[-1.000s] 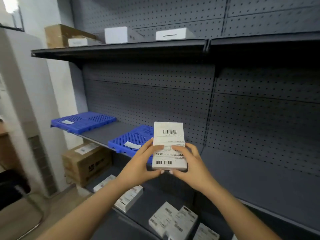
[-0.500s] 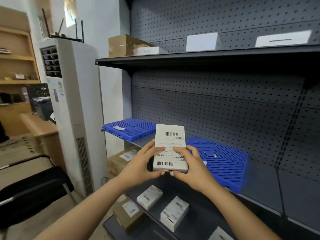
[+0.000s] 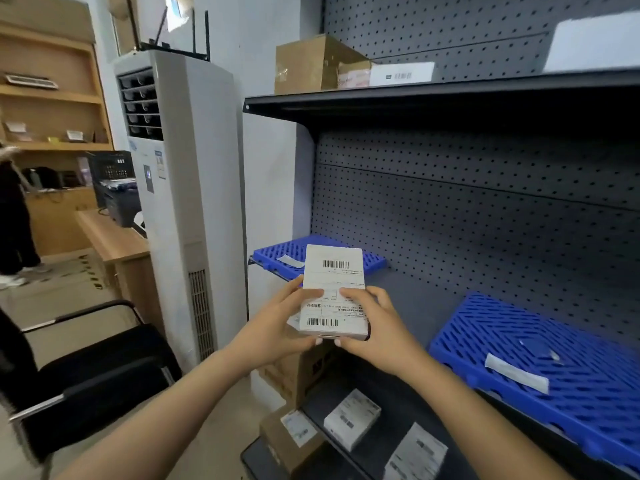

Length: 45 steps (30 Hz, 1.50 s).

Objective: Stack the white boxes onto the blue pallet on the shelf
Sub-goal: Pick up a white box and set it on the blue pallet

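A white box [image 3: 334, 271] with barcode labels is held flat in front of me, in the air before the left end of the grey shelf. My left hand [image 3: 277, 327] grips its left side and my right hand [image 3: 377, 327] grips its right side, thumbs on top. Behind the box a small blue pallet [image 3: 374, 261] lies at the shelf's left end, partly hidden. A larger blue pallet [image 3: 554, 368] with a paper strip on it lies on the same shelf at the right. Two more white boxes [image 3: 351, 419] [image 3: 415, 455] lie on the lower shelf.
Brown cartons [image 3: 294, 368] stand under the shelf at the left. The upper shelf [image 3: 415, 98] carries a cardboard box [image 3: 311, 64] and white boxes. A tall white air conditioner [image 3: 180, 202], a black chair [image 3: 86, 375] and a wooden desk [image 3: 110, 237] are to the left.
My view has swung left and closer to the shelf's left end. The box stays gripped in both hands and now covers part of the small left pallet; the larger pallet has slid to the right.
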Each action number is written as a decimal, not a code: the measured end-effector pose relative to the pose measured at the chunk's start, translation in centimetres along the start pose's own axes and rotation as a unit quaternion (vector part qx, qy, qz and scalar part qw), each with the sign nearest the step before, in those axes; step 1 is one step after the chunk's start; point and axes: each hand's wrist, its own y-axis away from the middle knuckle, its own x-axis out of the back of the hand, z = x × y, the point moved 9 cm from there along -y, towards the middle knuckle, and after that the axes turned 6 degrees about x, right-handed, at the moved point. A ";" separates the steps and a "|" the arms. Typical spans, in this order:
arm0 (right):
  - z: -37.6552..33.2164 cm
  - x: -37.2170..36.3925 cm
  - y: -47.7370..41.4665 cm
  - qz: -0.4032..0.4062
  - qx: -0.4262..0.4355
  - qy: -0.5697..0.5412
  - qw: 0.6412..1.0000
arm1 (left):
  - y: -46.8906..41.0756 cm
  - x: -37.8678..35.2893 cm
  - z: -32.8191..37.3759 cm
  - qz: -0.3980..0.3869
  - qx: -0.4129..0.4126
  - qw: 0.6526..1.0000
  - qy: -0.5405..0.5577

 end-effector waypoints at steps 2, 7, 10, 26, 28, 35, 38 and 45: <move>0.9 -0.8 -2.2 -0.004 0.000 -0.003 1.000 | -1.4 0.0 -1.9 -0.001 0.004 1.000 0.001; 3.5 -2.0 -8.2 -0.001 0.004 -0.015 1.000 | -6.1 0.5 -6.6 -0.009 0.029 0.999 -0.013; 4.5 -2.4 -11.9 -0.002 0.007 -0.009 1.000 | -8.9 1.2 -8.6 -0.009 0.031 0.999 -0.020; 12.2 -4.9 -26.2 0.029 -0.050 0.036 0.998 | -23.9 -0.2 -20.5 -0.063 -0.028 0.997 0.034; 13.2 -5.1 -28.2 0.039 -0.069 0.038 0.996 | -26.3 -0.3 -21.9 -0.084 -0.048 0.995 0.038; 16.3 -6.5 -33.2 0.064 -0.170 0.055 0.982 | -33.7 -2.1 -27.5 -0.194 -0.061 0.974 0.097; 17.5 -7.4 -34.3 0.052 -0.215 0.077 0.972 | -35.6 -3.9 -29.5 -0.252 -0.056 0.961 0.099; 19.8 -9.2 -35.0 0.032 -0.282 0.107 0.953 | -37.7 -6.9 -32.5 -0.304 -0.080 0.944 0.099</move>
